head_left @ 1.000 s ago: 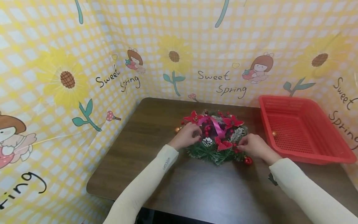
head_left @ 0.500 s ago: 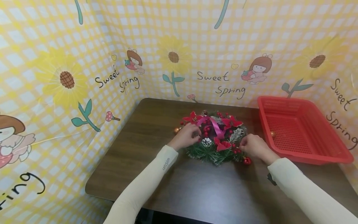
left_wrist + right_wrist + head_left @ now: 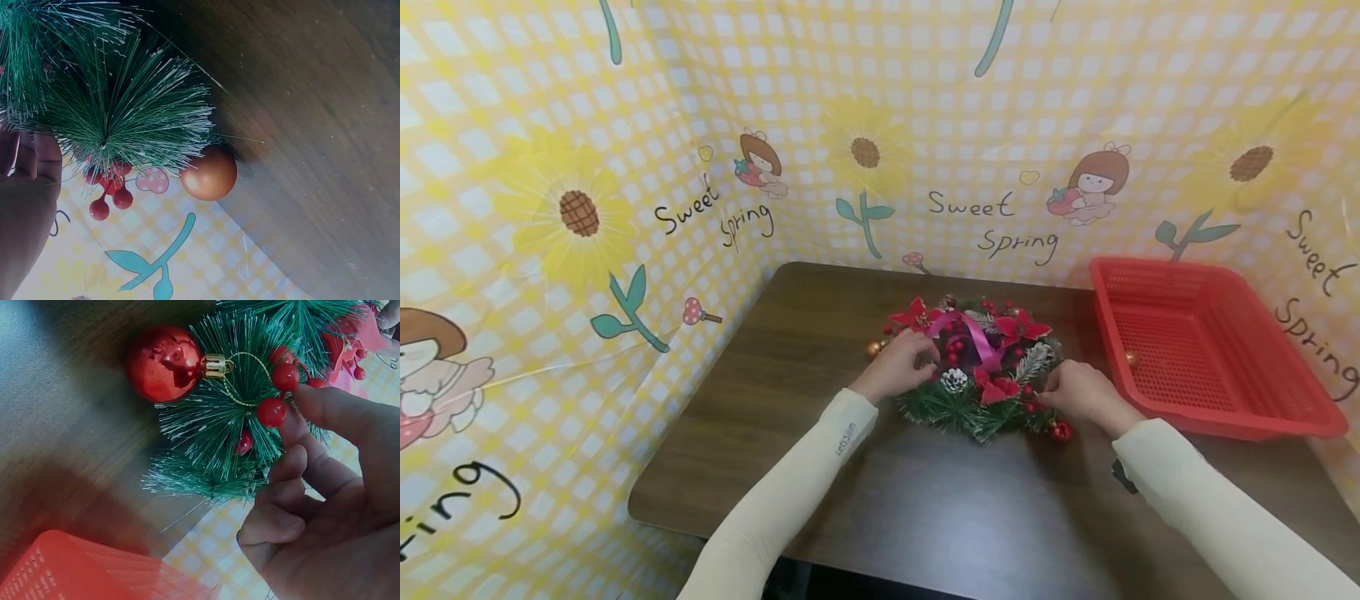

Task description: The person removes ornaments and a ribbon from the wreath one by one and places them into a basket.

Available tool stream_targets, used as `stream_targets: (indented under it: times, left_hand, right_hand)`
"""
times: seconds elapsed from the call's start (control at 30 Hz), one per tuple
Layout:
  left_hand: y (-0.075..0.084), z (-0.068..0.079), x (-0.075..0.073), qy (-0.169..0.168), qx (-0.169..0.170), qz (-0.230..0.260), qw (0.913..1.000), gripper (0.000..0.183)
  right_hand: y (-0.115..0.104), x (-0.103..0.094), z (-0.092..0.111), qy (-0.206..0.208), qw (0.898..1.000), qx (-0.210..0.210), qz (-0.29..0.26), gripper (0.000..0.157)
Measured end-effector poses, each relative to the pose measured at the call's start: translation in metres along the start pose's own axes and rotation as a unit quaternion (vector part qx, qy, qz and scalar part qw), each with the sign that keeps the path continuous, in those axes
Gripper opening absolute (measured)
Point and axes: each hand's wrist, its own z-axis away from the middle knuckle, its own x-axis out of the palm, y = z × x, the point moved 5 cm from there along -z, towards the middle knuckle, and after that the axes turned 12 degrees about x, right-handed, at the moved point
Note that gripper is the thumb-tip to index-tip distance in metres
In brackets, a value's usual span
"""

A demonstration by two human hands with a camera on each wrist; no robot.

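Wreath (image 3: 972,410), green needles with frosted tips, flat on a dark wood table (image 3: 790,400), between the two hands and touched by both. Left hand (image 3: 898,365): at the wreath's left side, fingers bent; needles hide the fingertips, so its hold cannot be told. Orange ball (image 3: 209,174): just beside this hand, on its outer left. Pine cone (image 3: 955,381), white-tipped: just right of the same hand. Pink ribbon (image 3: 990,357): between the hands, slightly beyond them. Right hand (image 3: 1084,392): at the wreath's right side, thumb and forefinger pinching narrowly at the red berries (image 3: 272,412), other fingers curled. Gold cord (image 3: 234,395): looped from those fingertips to a shiny red ball (image 3: 164,364) on the near side of that hand. Red basket (image 3: 1210,423): right of the right hand, with one small gold ball (image 3: 1132,358) inside.
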Motion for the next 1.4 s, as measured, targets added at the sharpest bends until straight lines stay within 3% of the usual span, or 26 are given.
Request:
stream_targets:
  times: [0.17,0.43,0.77,0.87,1.0,1.07,1.2,1.4]
  left_hand:
    - [0.001,-0.001,-0.001,0.001,-0.003,0.007,1.0,0.012]
    - [-0.001,-0.001,0.001,0.004,-0.001,0.0,1.0,0.011]
    - [-0.003,0.0,0.003,0.002,-0.005,0.003,1.0,0.011]
    - [-0.003,0.0,0.003,0.001,-0.003,0.007,1.0,0.011]
    - [-0.003,0.001,0.002,0.003,0.0,0.011,0.9999,0.011]
    - [-0.002,0.002,0.001,0.002,-0.002,0.015,0.9999,0.011]
    - [-0.002,0.003,0.001,-0.003,-0.009,0.016,0.9998,0.012]
    - [-0.001,0.002,0.0,-0.008,-0.012,0.018,0.9997,0.013]
  right_hand:
    - [0.0,-0.007,0.0,0.005,1.0,0.008,-0.005,0.015]
    - [0.006,-0.038,0.012,0.063,0.998,-0.001,0.011,0.017]
    - [0.016,-0.099,0.032,0.058,0.998,0.036,-0.016,0.032]
    - [0.025,-0.121,0.035,0.085,0.995,0.049,-0.028,0.037]
    - [0.041,-0.144,0.037,0.15,0.986,0.058,-0.053,0.043]
    - [0.05,-0.149,0.038,0.18,0.98,0.063,-0.062,0.043]
    - [0.066,-0.15,0.037,0.203,0.974,0.077,-0.07,0.046]
    - [0.083,-0.141,0.032,0.167,0.976,0.113,-0.082,0.049]
